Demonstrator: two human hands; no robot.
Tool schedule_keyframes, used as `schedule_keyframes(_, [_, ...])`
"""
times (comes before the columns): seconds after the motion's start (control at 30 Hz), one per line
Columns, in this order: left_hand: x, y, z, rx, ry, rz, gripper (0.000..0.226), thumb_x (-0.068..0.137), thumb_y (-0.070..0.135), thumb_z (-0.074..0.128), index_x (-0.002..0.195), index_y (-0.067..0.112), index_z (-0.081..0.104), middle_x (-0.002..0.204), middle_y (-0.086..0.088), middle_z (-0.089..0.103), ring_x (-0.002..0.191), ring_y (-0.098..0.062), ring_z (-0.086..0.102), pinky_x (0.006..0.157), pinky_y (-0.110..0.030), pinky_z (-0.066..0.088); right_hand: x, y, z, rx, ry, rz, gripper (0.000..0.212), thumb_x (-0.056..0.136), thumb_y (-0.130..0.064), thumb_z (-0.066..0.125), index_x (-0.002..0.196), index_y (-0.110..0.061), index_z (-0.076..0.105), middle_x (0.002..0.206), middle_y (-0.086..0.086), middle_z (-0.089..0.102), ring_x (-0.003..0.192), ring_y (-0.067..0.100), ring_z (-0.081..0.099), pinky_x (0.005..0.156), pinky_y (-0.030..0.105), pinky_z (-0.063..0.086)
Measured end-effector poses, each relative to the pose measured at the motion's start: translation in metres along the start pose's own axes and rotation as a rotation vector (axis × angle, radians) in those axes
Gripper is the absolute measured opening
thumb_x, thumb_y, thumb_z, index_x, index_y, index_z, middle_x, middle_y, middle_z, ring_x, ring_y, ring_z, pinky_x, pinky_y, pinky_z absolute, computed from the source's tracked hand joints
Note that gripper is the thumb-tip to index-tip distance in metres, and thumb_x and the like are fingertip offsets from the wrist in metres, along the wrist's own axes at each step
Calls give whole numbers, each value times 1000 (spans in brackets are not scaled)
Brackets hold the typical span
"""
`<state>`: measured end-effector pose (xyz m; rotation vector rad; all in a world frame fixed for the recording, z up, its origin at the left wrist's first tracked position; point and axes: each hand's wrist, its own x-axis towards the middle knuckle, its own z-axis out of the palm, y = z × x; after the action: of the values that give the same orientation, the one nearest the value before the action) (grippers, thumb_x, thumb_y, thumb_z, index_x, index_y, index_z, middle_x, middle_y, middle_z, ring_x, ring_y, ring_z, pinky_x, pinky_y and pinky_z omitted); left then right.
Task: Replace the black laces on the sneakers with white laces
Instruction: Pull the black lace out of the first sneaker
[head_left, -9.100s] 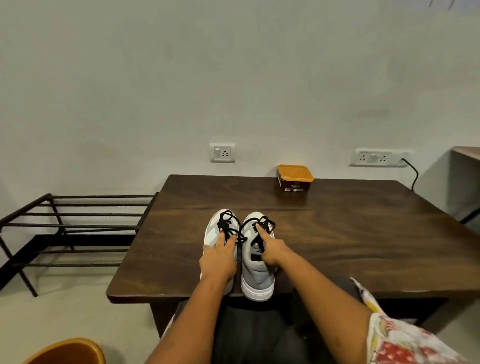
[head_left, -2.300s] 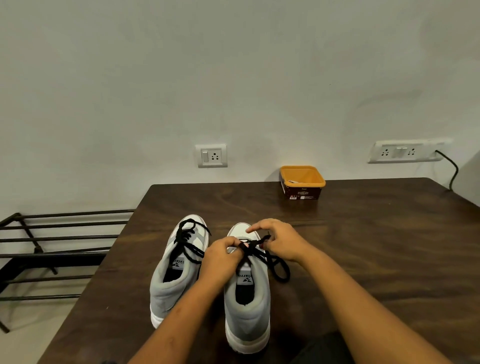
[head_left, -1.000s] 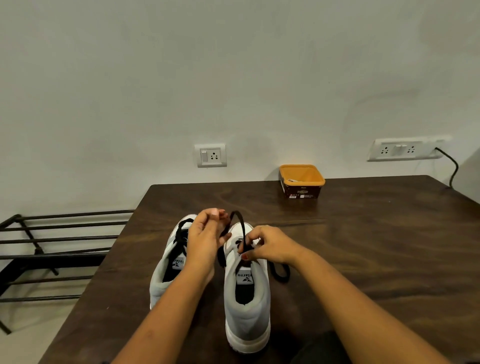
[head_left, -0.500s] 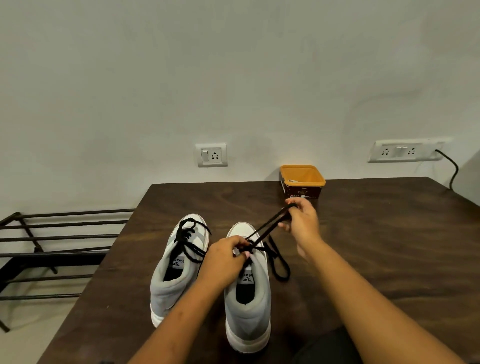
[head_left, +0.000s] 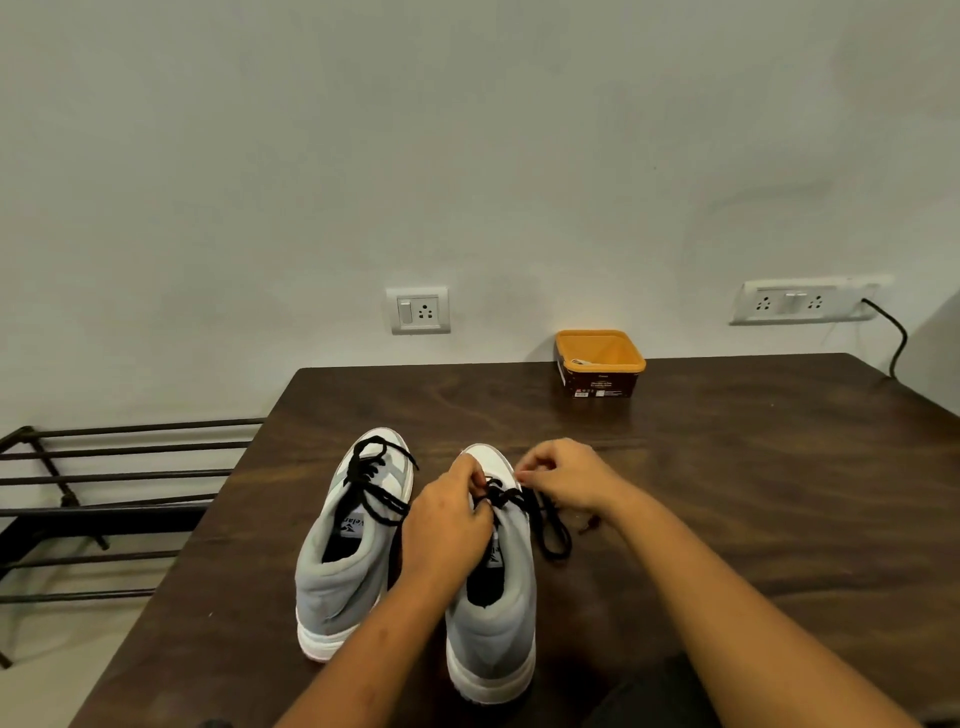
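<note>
1. The right shoe (head_left: 491, 582) stands on the table (head_left: 737, 499), heel toward the person. It is just beside the left shoe (head_left: 349, 551), which is fully laced in black.
2. The left hand (head_left: 451, 522) has its fingers curled on the lace (head_left: 503, 498) at the crossings. The right hand (head_left: 567, 477) pinches it on the toe side. A slack loop lies on the table to the right of the shoe.
3. My read of the step: unthreading the right shoe, early in the task.
4. Work one row at a time. Use the left hand to pin the shoe so it can't slide.
5. With the right hand, draw the free end straight out of the eyelet, not sideways.
6. Risk: the slack loop could snag or knot, so feed it out flat.
7. There is something pale in the orange box (head_left: 600, 364) at the far edge. It may be the white laces, but it is too small to tell.
</note>
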<state>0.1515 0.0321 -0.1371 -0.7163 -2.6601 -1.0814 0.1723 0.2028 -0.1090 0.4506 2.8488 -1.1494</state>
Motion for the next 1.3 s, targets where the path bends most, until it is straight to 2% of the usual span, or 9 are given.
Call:
schedule_keyframes(0.1, [3, 0, 1, -276, -6, -143, 15, 90, 8, 52, 89, 20, 44, 72, 4, 54, 69, -21, 53, 62, -33, 42, -6, -15, 12, 31, -170, -203, 25, 89, -17, 66, 113, -21, 70, 105, -5, 68, 97, 6, 61, 87, 18, 46])
schedule_keyframes(0.23, [9, 9, -10, -846, -19, -441, 19, 95, -2, 42, 90, 16, 44, 69, -3, 50, 62, -13, 48, 54, -20, 44, -7, -23, 21, -21, -120, -262, 18, 85, -12, 69, 102, -14, 74, 100, -1, 70, 81, 1, 59, 77, 14, 46])
schedule_keyframes(0.37, [13, 11, -19, -1099, -70, -588, 6, 97, 7, 46, 98, 12, 48, 75, -7, 55, 62, -13, 50, 56, -24, 47, -5, -24, 25, 17, -32, -235, 10, 77, -16, 66, 85, -21, 71, 81, -2, 68, 68, 7, 56, 73, 35, 53])
schedule_keyframes(0.53, [16, 13, -25, -1170, -134, -556, 19, 91, 0, 56, 103, 12, 48, 77, -7, 64, 63, -12, 63, 59, -25, 52, -7, -25, 25, 57, 29, -271, 24, 76, -13, 66, 81, -36, 58, 83, -7, 61, 75, 10, 57, 76, 39, 52])
schedule_keyframes(0.63, [16, 12, -24, -1220, -141, -510, 21, 90, -6, 52, 97, 13, 49, 86, -11, 64, 78, -21, 63, 75, -38, 50, -7, -25, 30, 68, 14, -361, 36, 79, -6, 65, 107, -29, 59, 107, -3, 50, 86, 5, 52, 74, 22, 50])
schedule_keyframes(0.73, [18, 11, -28, -1236, -105, -463, 21, 90, 0, 55, 97, 19, 51, 86, -5, 62, 84, -21, 58, 73, -40, 47, -5, -28, 32, -14, 97, -344, 20, 86, -13, 62, 99, -28, 63, 104, -9, 45, 89, 9, 54, 81, 30, 51])
schedule_keyframes(0.93, [25, 17, -51, -1427, 121, -348, 29, 89, -6, 52, 98, 22, 55, 86, -3, 62, 64, -9, 55, 59, -18, 50, 2, -23, 22, 18, 295, -171, 34, 84, 3, 52, 71, -28, 58, 95, -2, 56, 88, 16, 55, 79, 26, 45])
schedule_keyframes(1.13, [29, 3, -68, -1372, 237, -291, 69, 90, -11, 48, 136, 40, 39, 137, 15, 41, 70, -4, 62, 54, -15, 48, 8, 7, -3, 170, 590, 69, 36, 85, 10, 45, 76, -22, 58, 98, 4, 56, 87, 23, 61, 79, 35, 53])
schedule_keyframes(1.3, [29, -3, -74, -1201, 144, -221, 56, 88, -14, 49, 121, 32, 55, 116, 26, 55, 82, -11, 64, 55, -17, 50, 7, 26, -19, 360, 681, 278, 30, 89, 6, 46, 86, -22, 56, 108, 12, 61, 87, 26, 65, 76, 45, 58])
